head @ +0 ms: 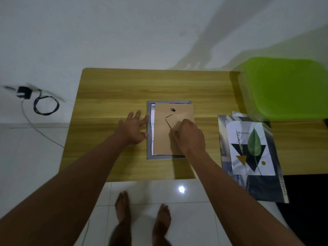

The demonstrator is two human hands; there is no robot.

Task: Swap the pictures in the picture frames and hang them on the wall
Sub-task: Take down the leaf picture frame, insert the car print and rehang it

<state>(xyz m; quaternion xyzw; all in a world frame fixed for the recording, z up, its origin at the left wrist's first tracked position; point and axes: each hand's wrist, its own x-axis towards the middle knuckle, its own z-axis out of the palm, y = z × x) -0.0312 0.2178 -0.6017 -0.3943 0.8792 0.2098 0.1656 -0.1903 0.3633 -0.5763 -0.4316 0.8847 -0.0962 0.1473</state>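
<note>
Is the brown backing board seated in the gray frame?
Not seated: the backing board lies shifted right over the frame, covering its right rail, with a gap at left.

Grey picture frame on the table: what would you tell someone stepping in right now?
Left grip: open hand, fingers touching the left edge of the grey frame.
Right grip: fingers curled on the brown backing board, askew over the frame.
Leaf print lies loose on the table, right of it.
Done: back is unseated.
Left: seat the board, hang it; second frame not in view.
</note>
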